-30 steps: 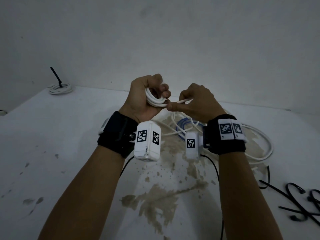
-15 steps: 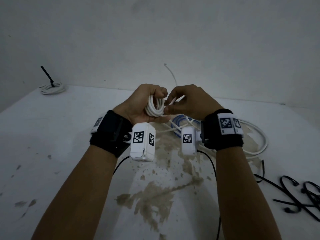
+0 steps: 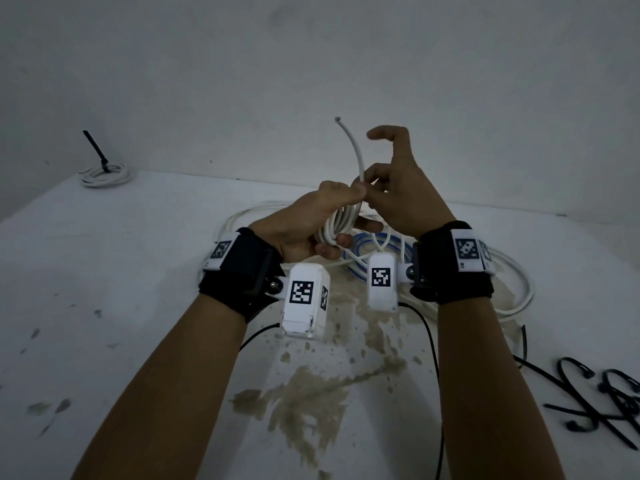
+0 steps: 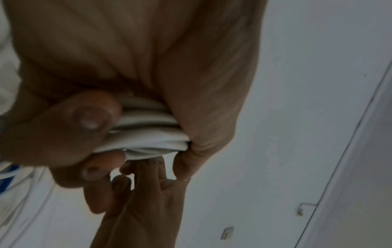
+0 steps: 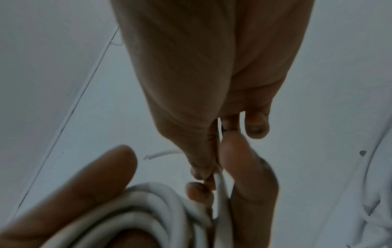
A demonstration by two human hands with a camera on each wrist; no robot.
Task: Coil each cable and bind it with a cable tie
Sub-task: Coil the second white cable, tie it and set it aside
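Left hand [image 3: 304, 220]: held above the table's middle, fingers and thumb curled round a small coil of white cable [image 3: 341, 225]; several turns stacked in the grip, seen close in the left wrist view [image 4: 148, 134].

Free end of the cable [image 3: 353, 150]: rising from the coil, curving up to a bare tip above both hands.

Right hand [image 3: 401, 195]: just beside the left, touching it at the fingertips; thumb and a finger pinching the free end at the top of the coil, index finger raised and bent, remaining fingers loosely spread.

Loose white cable [image 3: 512, 282]: lying in wide loops on the table [image 3: 138, 271] beneath and right of the hands.

Blue-and-white cable [image 3: 360, 251]: coiled on the table under the hands, partly hidden by the right wrist camera.

Bound white coil [image 3: 105, 174]: at the far left corner, black cable tie [image 3: 95, 148] standing up from it.

Loose black cable ties [image 3: 588, 400]: scattered near the right edge.

Table surface: white, brown worn patch toward the near edge.
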